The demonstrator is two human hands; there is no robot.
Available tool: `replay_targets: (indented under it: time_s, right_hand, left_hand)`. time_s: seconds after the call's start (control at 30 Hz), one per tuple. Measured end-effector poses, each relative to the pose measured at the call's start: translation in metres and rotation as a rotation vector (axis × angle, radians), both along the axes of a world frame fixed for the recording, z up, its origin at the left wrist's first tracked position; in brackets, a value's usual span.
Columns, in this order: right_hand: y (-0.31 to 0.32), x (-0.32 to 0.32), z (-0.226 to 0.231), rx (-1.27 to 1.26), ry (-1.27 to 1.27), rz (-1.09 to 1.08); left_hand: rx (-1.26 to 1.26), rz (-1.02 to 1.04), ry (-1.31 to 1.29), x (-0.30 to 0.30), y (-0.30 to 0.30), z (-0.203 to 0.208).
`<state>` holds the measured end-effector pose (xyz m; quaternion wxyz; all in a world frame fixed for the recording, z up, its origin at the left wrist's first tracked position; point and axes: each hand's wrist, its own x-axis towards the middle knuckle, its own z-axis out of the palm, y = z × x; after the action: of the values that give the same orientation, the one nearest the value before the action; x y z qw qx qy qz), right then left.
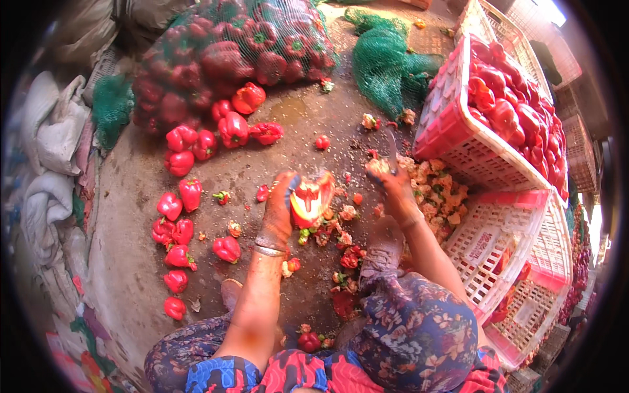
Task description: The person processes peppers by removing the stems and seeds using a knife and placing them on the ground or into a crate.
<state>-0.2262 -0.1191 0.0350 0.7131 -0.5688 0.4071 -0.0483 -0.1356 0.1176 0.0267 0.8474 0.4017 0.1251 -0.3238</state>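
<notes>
My left hand (280,202), with a metal bangle at the wrist, is closed around a red bell pepper (312,199). The pepper is cut open, and its pale inside shows. To the right of it, my right hand (397,190) grips a knife (392,148), its narrow blade pointing away from me. A pale piece by the fingers of that hand is too blurred to name. Under and beyond my right hand lies a heap of cut-out pepper cores (438,190). More cores (347,213) are scattered on the floor between my hands.
Loose red peppers (175,256) lie on the floor at the left. Behind them sits a green net sack (262,39) full of peppers. An empty green net (386,62) lies at the back. A crate (452,128) heaped with peppers and a tilted crate (488,245) stand at the right.
</notes>
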Motion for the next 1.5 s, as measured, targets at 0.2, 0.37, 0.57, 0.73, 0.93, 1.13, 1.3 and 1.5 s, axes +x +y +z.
replay_targets:
  time_s: [0.2,0.37,0.57,0.73,0.93,1.13,1.3,1.5]
  right_hand:
    - [0.016,-0.013,0.000,0.646,-0.058,-0.127]
    - [0.014,-0.002,0.061,0.343,0.154,0.206]
    - [-0.027,-0.016,-0.003,0.236,0.012,0.112]
    - [-0.017,-0.016,0.008,0.122,0.178,0.213]
    - [-0.002,-0.004,0.013,0.165,0.171,0.243]
    - [0.013,0.014,0.035,0.462,-0.028,0.229]
    - [0.030,0.010,0.048,0.696,-0.428,0.208]
    - [0.015,0.012,0.088,0.272,-0.466,0.440]
  left_hand:
    - [0.014,-0.075,-0.707,-0.041,-0.073,0.112]
    - [-0.166,-0.431,-1.050,-0.025,-0.096,0.170]
    - [1.417,0.540,-0.974,0.172,0.022,-0.035]
    - [1.519,0.369,-0.527,0.223,0.043,-0.073]
    - [0.830,0.307,-0.541,0.226,0.084,-0.091]
    - [0.374,-0.186,-0.859,0.097,0.006,0.023]
    - [0.306,-0.458,-1.584,0.051,-0.027,0.100]
    - [0.457,-0.020,-0.886,-0.017,-0.040,0.107]
